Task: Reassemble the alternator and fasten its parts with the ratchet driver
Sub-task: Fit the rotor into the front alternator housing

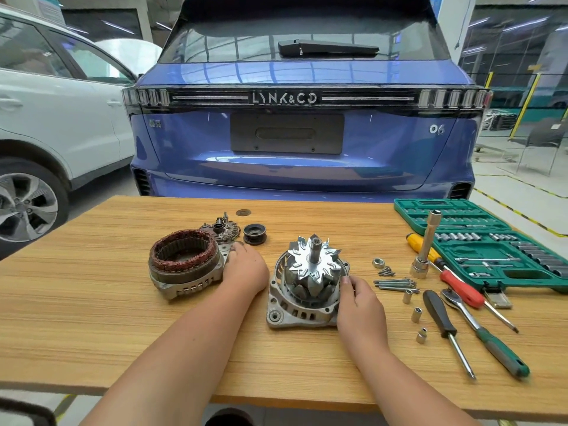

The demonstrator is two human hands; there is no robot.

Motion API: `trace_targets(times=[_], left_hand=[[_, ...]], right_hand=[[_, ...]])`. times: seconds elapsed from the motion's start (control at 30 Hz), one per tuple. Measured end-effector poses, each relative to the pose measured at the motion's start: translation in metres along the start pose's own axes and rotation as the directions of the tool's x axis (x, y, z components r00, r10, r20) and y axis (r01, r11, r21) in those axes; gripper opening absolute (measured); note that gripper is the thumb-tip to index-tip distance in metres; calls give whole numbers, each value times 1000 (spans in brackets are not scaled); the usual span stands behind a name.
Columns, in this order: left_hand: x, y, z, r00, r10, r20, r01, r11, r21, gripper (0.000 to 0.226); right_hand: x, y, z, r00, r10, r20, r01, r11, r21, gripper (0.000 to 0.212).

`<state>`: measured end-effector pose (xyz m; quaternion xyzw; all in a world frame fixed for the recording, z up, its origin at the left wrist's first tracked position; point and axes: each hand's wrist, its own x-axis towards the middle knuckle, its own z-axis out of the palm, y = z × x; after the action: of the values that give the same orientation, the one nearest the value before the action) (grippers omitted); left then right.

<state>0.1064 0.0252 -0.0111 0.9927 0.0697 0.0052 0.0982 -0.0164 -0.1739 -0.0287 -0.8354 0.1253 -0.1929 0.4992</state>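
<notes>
Two subassemblies lie apart, unjoined: left hand grip holds the stator housing; right hand grip pinches the rotor housing. Bolts, ratchet driver untouched.

Open tabletop nearside; loose sockets, bolts and screwdrivers crowding the right.

A car workshop. A blue car and a white car stand on the concrete floor behind a wooden table. An open green socket set lies there.
</notes>
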Motion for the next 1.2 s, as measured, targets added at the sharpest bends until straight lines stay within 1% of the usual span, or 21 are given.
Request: trace_targets(times=[0.1, 0.13, 0.2, 0.3, 0.4, 0.43, 0.5, 0.53, 0.6, 0.67, 0.77, 0.83, 0.9, 0.97, 1.0, 1.1, 1.2], left_hand=[[7, 3, -2, 999, -19, 35, 19, 1000, -3, 58], [7, 2, -2, 999, -19, 26, 19, 1000, -3, 53], [4, 0, -1, 1000, 13, -17, -13, 1000, -3, 42], [-6, -2, 6, 994, 81, -73, -82, 997, -4, 38], [-24, -2, 9, 989, 55, -140, -69, 992, -103, 28], [-28, -3, 11, 985, 68, -159, -86, 990, -108, 26], [-34, -8, 16, 980, 78, -181, -97, 990, -100, 26], [-37, -10, 17, 979, 60, -195, -85, 989, -120, 26], [-40, -12, 16, 978, 29, -209, -59, 989, -138, 33], [-45, -13, 16, 980, 28, -196, -53, 990, -129, 36], [-50, -11, 14, 988, 29, -154, -49, 990, -129, 32], [-54, -11, 9, 990, 0, -143, -27, 982, -188, 27], [-57, -10, 2, 988, -46, -147, -10, 934, -357, 27], [-62, -10, -11, 981, -86, -171, -30, 811, -584, 28], [-66, -9, -20, 977, -81, -198, -68, 758, -649, 27], [-82, 0, -48, 947, -2, -320, -242, 648, -722, 18], [-94, 12, -72, 902, 90, -422, -397, 554, -732, 23]], right_hand=[[1, 0, 1, 1000, 1, 1, -1, 1000, -4, 39], [1, 0, 1, 1000, 2, 0, -2, 1000, -4, 39], [1, 0, 1, 1000, 4, -1, -4, 1000, -5, 39], [1, 0, 1, 1000, 13, 3, -13, 1000, -11, 33], [1, -2, 0, 1000, 19, 4, -18, 999, -28, 36], [0, -2, 0, 1000, 20, 3, -20, 999, -31, 37], [-1, -3, 0, 1000, 20, 7, -20, 999, -34, 38], [-2, -3, -1, 1000, 19, 11, -19, 999, -33, 38], [-3, -4, -2, 1000, 19, 20, -18, 999, -26, 38], [-4, -5, -2, 999, 21, 26, -20, 1000, -20, 37], [-5, -5, -3, 1000, 17, 25, -16, 1000, -24, 38], [-5, -5, -3, 1000, 17, 24, -16, 1000, -27, 39], [-4, -5, -3, 999, 21, 26, -20, 999, -28, 39], [-3, -5, -2, 999, 26, 21, -25, 999, -30, 39], [-3, -5, -2, 999, 28, 17, -27, 999, -34, 40], [-3, -4, -1, 1000, 30, 7, -29, 998, -51, 40], [-3, -4, -1, 999, 31, 4, -31, 998, -51, 41]])
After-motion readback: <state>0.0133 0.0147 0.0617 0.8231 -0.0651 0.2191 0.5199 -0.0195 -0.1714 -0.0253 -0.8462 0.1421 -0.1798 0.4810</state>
